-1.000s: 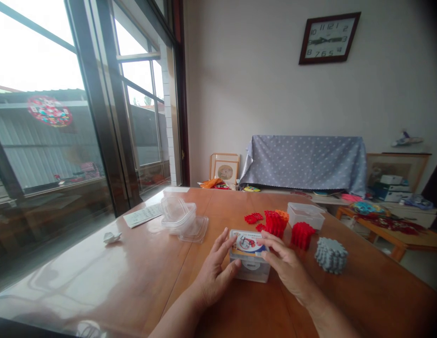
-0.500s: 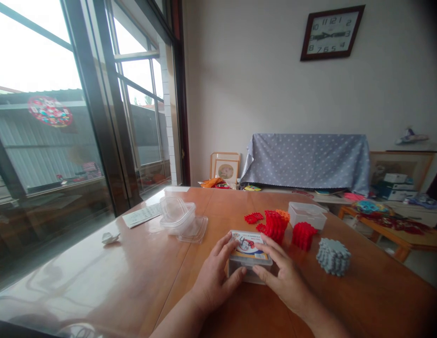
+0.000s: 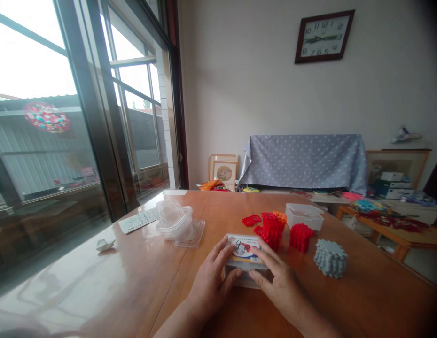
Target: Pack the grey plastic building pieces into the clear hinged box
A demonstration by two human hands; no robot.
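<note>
A small clear plastic box point(image 3: 247, 280) with a closed lid stands on the table in front of me. Its printed label point(image 3: 244, 248) has a handwritten "40" on it. My left hand point(image 3: 212, 276) grips the box's left side, fingertips on the lid and thumb against the front. From the right, my right hand point(image 3: 277, 273) holds it the same way. Just beyond the box are stacks of red toothed plastic pieces point(image 3: 273, 231), with another red stack point(image 3: 300, 237) beside them. A grey stack of similar pieces point(image 3: 330, 258) stands farther right.
An open clear plastic box point(image 3: 304, 217) sits behind the red stacks. To the left are clear containers and lids point(image 3: 176, 225), a sheet with writing point(image 3: 138, 220) and a crumpled white scrap point(image 3: 105, 244). The wooden table point(image 3: 141, 277) runs alongside a window.
The view has shifted slightly, so everything on the table appears a little farther left. Both hands keep the same hold on the closed box.
</note>
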